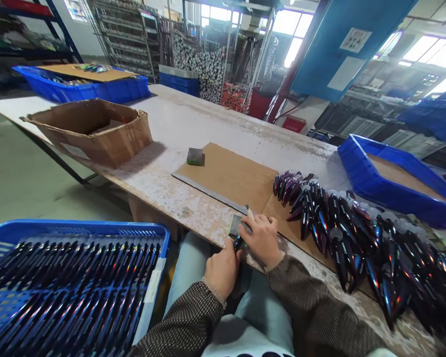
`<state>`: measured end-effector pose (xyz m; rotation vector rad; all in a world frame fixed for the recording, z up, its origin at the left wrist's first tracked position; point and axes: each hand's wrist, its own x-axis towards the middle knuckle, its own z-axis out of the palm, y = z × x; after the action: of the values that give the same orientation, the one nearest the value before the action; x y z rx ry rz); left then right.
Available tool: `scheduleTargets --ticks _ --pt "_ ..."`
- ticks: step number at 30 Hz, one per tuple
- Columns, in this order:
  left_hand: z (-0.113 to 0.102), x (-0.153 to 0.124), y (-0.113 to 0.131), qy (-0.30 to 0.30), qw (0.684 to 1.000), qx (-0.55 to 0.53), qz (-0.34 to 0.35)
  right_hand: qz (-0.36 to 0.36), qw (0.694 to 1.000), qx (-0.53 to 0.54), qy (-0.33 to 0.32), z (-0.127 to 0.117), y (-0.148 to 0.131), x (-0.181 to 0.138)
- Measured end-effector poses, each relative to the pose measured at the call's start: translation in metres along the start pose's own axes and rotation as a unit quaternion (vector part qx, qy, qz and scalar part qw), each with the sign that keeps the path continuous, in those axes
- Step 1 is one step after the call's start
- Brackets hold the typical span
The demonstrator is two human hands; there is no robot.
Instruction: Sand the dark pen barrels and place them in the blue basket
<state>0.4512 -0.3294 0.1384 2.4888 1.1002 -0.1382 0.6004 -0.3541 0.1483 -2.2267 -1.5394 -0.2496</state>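
Note:
My left hand (222, 270) is closed around a small dark glossy piece (238, 243), mostly hidden by the fingers. It looks like the glossy dark pointed pieces in the pile. Just right of it, my right hand (262, 239) is closed on a slim pale tool (250, 213) with a dark tip pointing up and away; its kind cannot be made out. Both hands meet at the table's front edge, by a grey block (235, 225) partly covered by the right fingers. A second grey block with a green lower side (195, 156) rests on the flat cardboard sheet (233, 173).
Glossy dark pointed pieces (342, 223) lie heaped on the right. Below left, a blue basket (77, 225) holds rows of similar pieces. An open cardboard box (122, 144) and a blue tray (96, 91) stand on the table's left; another blue tray (371, 178) is at right.

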Motion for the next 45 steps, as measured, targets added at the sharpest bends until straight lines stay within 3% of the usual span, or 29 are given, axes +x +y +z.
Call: scheduleTargets --ticks 7,12,17,22,26,28,30,32,33,35,38,40,42,45 --pt "-0.003 -0.001 0.005 -0.02 1.0 0.001 -0.004 0.078 0.994 -0.054 -0.049 0.007 0.006 0.032" --pt "-0.001 0.001 0.004 -0.026 1.0 -0.002 -0.003 0.003 0.999 -0.035 -0.022 0.005 0.001 0.016" --pt "0.001 0.002 0.0 -0.013 1.0 0.001 0.006 0.061 0.995 -0.066 -0.048 0.006 0.002 0.03" --pt "0.003 0.003 -0.001 -0.015 1.0 0.002 0.006 0.008 0.999 -0.036 -0.021 0.005 -0.002 0.015" --pt "0.0 0.003 -0.001 -0.01 1.0 -0.008 0.015 0.037 0.998 -0.045 -0.03 0.01 0.0 0.023" --pt "0.0 0.003 -0.005 0.0 0.999 -0.031 0.01 0.058 0.997 -0.038 -0.028 0.011 0.007 0.038" --pt "0.0 0.002 -0.01 0.002 0.992 -0.123 0.014 0.076 0.997 -0.012 -0.013 0.008 0.018 0.049" --pt "0.0 0.003 -0.013 -0.039 0.955 -0.295 0.008 0.091 0.996 0.009 0.011 0.001 0.028 0.052" --pt "-0.001 0.004 -0.013 -0.073 0.916 -0.394 -0.006 0.096 0.995 0.019 0.029 -0.002 0.032 0.05" --pt "-0.003 0.007 -0.011 -0.147 0.809 -0.566 -0.052 0.09 0.992 0.049 0.069 -0.005 0.035 0.043" --pt "-0.004 0.011 -0.003 -0.208 0.667 -0.705 -0.122 0.053 0.988 0.1 0.107 0.0 0.024 0.028" --pt "-0.004 0.013 0.001 -0.22 0.619 -0.738 -0.154 0.015 0.988 0.112 0.1 0.007 0.012 0.023" --pt "-0.003 0.013 0.002 -0.224 0.592 -0.755 -0.172 -0.012 0.991 0.106 0.082 0.013 0.004 0.025" --pt "-0.004 0.012 0.003 -0.235 0.555 -0.777 -0.181 0.019 0.996 0.068 0.059 0.017 0.007 0.036"
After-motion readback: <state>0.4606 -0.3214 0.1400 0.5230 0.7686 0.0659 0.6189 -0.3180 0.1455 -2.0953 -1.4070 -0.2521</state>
